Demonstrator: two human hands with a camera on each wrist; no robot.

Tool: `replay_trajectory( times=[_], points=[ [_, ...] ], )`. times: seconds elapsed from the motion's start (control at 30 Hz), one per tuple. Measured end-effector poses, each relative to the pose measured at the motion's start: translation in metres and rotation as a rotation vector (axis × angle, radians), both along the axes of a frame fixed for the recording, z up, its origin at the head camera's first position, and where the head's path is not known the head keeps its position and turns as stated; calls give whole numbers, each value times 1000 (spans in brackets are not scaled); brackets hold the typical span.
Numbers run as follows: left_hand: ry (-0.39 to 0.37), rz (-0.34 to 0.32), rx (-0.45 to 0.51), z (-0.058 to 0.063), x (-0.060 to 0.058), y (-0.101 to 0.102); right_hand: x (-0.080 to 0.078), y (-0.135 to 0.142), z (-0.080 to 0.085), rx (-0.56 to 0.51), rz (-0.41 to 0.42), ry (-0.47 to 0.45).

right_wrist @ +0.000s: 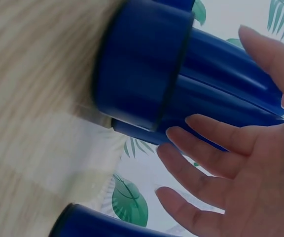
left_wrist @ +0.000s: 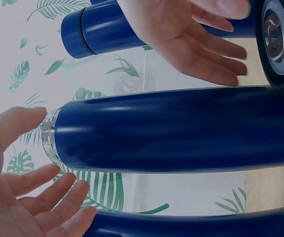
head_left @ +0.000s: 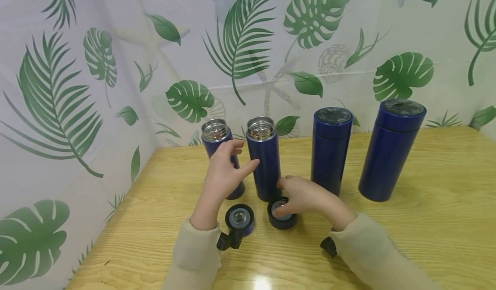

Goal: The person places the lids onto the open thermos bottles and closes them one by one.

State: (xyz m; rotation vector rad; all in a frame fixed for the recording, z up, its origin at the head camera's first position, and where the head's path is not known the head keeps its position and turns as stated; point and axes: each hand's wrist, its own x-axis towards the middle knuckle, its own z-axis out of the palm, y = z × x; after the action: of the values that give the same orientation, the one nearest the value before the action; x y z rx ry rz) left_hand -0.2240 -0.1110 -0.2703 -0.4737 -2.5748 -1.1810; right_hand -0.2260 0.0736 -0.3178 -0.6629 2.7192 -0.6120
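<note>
Two slim dark-blue thermos bottles stand uncapped, their steel necks showing: the far-left bottle (head_left: 212,146) and the second bottle (head_left: 266,165). My left hand (head_left: 224,167) is beside the second bottle's upper part, thumb and fingers spread; in the left wrist view it faces the steel neck (left_wrist: 49,136). A blue-and-black lid (head_left: 282,222) lies upside down before that bottle. Over it reaches my right hand (head_left: 304,197), fingers loosely extended around the lid, as the right wrist view also shows near the lid's side (right_wrist: 137,64). Another upturned lid (head_left: 240,219) sits by my left wrist.
To the right stand two capped blue bottles, a nearer-centre bottle (head_left: 329,152) and a far-right bottle (head_left: 392,152), with dark glossy tops. All rest on a wooden table (head_left: 438,229). A leaf-patterned curtain (head_left: 155,87) hangs behind the table's back edge.
</note>
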Motion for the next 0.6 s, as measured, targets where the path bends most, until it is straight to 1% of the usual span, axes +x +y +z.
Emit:
replay_trajectory(
  times=[0.13,0.37,0.6],
  points=[
    [3,4,-2,-1,0,0,1,-3,-4,26,12,-23],
    [5,13,-2,0,0,1,2,-5,-8,80,29,-28],
    [-3,17,14,0,0,0,1,-7,-11,109,32,-89]
  ],
)
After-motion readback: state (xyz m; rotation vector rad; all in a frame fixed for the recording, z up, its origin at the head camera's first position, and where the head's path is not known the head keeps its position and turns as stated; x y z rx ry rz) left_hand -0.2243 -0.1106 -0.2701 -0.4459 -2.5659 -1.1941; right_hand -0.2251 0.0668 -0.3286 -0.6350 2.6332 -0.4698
